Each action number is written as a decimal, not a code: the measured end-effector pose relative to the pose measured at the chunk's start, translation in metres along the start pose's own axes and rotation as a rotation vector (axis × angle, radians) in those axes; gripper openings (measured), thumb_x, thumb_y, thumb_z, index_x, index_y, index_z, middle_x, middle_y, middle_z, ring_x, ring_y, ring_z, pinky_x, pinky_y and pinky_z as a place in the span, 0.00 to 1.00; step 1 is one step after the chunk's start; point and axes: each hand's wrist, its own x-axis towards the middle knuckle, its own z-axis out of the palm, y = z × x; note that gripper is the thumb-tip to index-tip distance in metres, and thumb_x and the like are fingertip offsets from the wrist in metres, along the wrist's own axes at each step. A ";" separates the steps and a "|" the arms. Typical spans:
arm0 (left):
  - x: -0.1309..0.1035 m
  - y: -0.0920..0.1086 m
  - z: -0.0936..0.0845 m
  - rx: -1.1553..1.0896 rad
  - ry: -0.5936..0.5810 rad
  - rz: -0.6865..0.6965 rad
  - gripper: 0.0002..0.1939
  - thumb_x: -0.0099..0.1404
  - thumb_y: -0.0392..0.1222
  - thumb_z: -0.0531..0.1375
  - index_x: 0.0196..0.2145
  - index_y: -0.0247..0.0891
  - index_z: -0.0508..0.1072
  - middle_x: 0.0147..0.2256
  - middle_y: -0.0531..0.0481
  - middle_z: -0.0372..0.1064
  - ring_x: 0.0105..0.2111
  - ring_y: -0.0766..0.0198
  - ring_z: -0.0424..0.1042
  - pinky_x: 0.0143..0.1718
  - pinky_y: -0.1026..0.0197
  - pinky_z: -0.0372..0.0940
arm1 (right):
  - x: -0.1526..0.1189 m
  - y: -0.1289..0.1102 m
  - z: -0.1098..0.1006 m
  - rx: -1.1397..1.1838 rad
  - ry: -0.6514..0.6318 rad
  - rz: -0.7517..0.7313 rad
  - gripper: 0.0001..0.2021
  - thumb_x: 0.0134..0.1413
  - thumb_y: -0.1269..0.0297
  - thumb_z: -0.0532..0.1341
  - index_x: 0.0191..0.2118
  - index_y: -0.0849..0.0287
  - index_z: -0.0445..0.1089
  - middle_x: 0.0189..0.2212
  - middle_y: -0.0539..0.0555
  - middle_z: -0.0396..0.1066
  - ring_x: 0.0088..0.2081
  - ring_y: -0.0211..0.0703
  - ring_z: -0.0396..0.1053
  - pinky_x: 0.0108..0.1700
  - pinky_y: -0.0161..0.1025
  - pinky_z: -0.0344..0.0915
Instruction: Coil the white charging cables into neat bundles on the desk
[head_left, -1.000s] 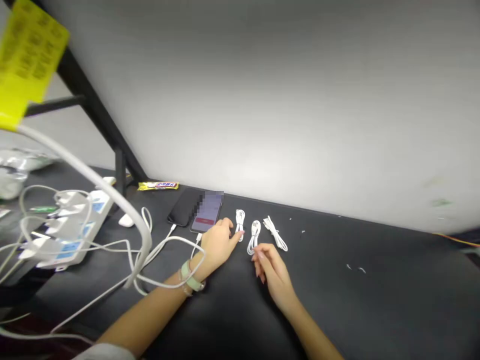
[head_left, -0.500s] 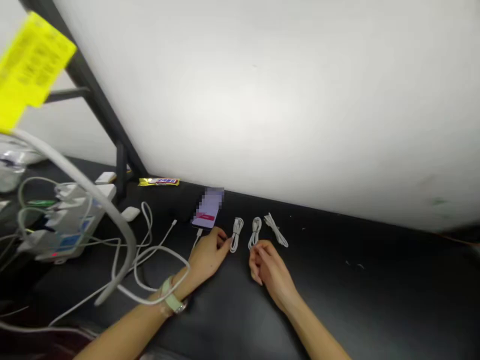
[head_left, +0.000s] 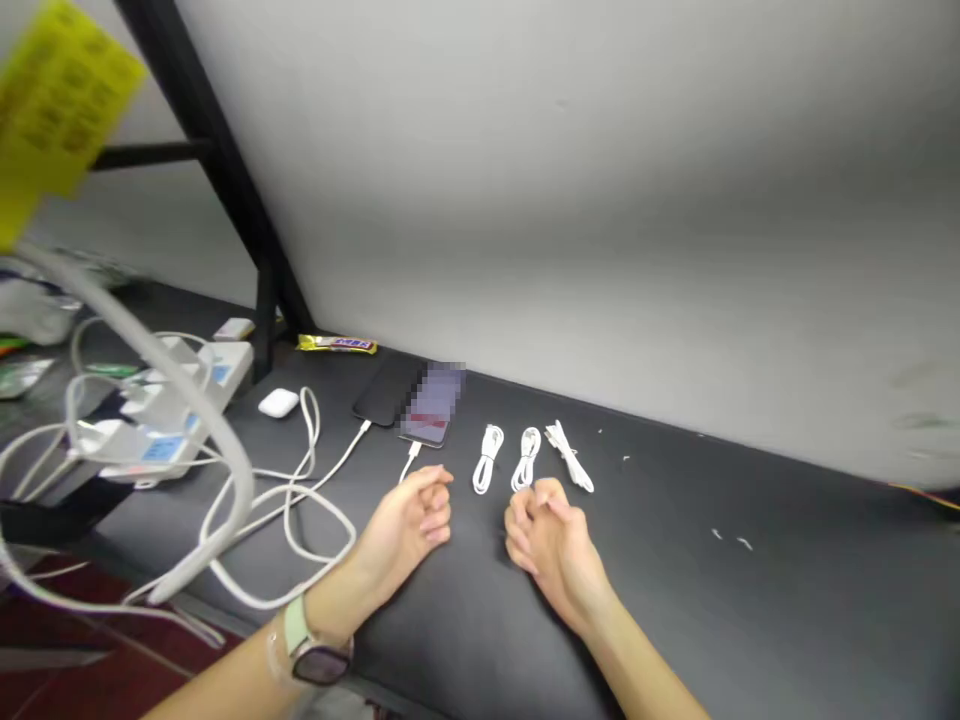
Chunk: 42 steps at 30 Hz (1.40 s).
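Three coiled white cables lie in a row on the black table: a left bundle [head_left: 488,458], a middle bundle [head_left: 526,458] and a right bundle [head_left: 570,457]. My left hand [head_left: 405,530], with a watch [head_left: 321,662] on its wrist, is curled just left of and below the left bundle, apart from it. No object shows in its fingers. Right below the middle bundle is my right hand [head_left: 555,548], its fingers folded into a loose fist around nothing visible. Its knuckles overlap the bundle's lower end in view; whether they touch, I cannot tell.
Two phones, a dark phone [head_left: 386,385] and a lit phone [head_left: 435,405], lie plugged in near the wall. A power strip [head_left: 169,440], loose white cables [head_left: 300,490], an earbud case [head_left: 279,403] and a yellow-wrapped bar [head_left: 337,344] are at left. A thick cable [head_left: 172,360] crosses the foreground.
My left hand has drawn back from the left bundle and turned, its fingers curling. My right hand has closed more and stays by the middle bundle. The view has shifted slightly.
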 end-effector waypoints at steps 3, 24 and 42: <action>-0.010 -0.012 0.007 -0.171 0.026 -0.072 0.09 0.56 0.44 0.57 0.29 0.38 0.60 0.21 0.61 0.49 0.17 0.76 0.45 0.20 0.68 0.45 | -0.002 0.000 0.003 0.038 -0.019 0.096 0.08 0.56 0.55 0.51 0.31 0.52 0.52 0.24 0.45 0.59 0.21 0.35 0.54 0.17 0.27 0.45; 0.049 -0.001 0.026 1.421 0.090 0.275 0.09 0.66 0.44 0.50 0.39 0.37 0.63 0.33 0.46 0.69 0.34 0.58 0.71 0.33 0.61 0.61 | 0.011 0.006 -0.025 -0.429 0.294 -0.118 0.20 0.50 0.43 0.57 0.32 0.59 0.63 0.22 0.47 0.62 0.15 0.29 0.49 0.12 0.27 0.43; 0.029 -0.021 0.034 0.524 -0.400 0.178 0.14 0.65 0.52 0.52 0.39 0.38 0.64 0.29 0.52 0.63 0.27 0.67 0.62 0.26 0.66 0.58 | 0.000 0.001 -0.022 -0.620 0.163 -0.046 0.22 0.51 0.41 0.58 0.26 0.58 0.59 0.17 0.43 0.53 0.17 0.29 0.48 0.17 0.29 0.44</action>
